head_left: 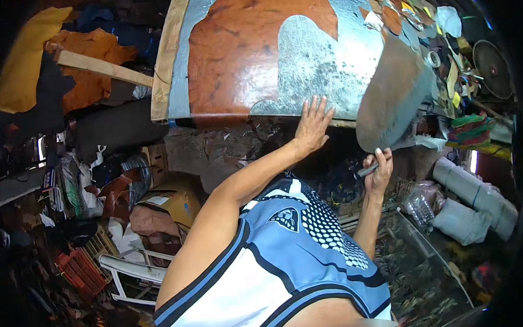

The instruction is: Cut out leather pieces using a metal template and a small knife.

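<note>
My left hand (312, 124) lies with its fingers stretched out on the near edge of a shiny metal-topped table (315, 63). Beyond it, a large piece of brown leather (234, 55) with a curved cut-out along its right side covers part of the top. At the right, my right hand (378, 171) is closed, its fingertips at the lower end of a big grey-brown sole-shaped template (389, 95) that tilts up over the table's corner. The same hand grips a dark, short rod-like tool (366, 171); its exact kind is not clear.
Leather scraps (392, 17) and a roll of tape (433, 59) crowd the table's right side. A round fan (492, 69) stands farther right, above wrapped rolls (469, 182). To the left are hanging hides (91, 60), a cardboard box (182, 204), a white plastic chair (133, 272) and crates (84, 270).
</note>
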Demonstrator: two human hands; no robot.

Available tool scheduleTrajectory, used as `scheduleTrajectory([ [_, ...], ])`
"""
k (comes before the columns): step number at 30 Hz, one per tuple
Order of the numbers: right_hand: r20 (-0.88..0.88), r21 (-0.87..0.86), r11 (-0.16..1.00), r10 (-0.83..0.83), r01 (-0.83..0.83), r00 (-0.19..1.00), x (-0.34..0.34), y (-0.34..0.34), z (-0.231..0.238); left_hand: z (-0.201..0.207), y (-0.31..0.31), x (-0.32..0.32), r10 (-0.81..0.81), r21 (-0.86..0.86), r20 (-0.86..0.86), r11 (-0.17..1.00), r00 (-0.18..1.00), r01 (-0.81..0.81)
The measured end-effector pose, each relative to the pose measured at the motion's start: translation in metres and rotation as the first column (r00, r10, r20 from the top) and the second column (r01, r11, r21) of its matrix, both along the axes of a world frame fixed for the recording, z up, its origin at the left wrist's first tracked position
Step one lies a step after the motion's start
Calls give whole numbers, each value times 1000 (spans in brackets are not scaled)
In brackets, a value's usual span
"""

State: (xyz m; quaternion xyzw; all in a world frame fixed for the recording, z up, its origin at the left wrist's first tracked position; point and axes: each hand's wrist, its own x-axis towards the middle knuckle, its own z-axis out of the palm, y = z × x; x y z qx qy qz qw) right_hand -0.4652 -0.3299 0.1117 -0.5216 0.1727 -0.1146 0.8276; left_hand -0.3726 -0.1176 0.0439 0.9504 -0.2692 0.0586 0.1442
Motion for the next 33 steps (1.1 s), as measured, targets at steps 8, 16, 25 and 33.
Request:
scheduleTrajectory([
  [8,-223,-193,975,64,-108,973,88,51,34,70,116,45,-175,-656,-83,751,981,78],
  [16,-466,-250,962,-24,-106,885,88,24,6,42,314,44,715,-110,-218,659,665,-744],
  [25,-458,-100,987,69,-129,886,110,0,19,46,359,30,421,-445,-829,-94,370,-891],
  [33,-691,-723,154,-185,-673,699,147,-34,48,59,377,-24,292,-165,-934,161,207,-973],
])
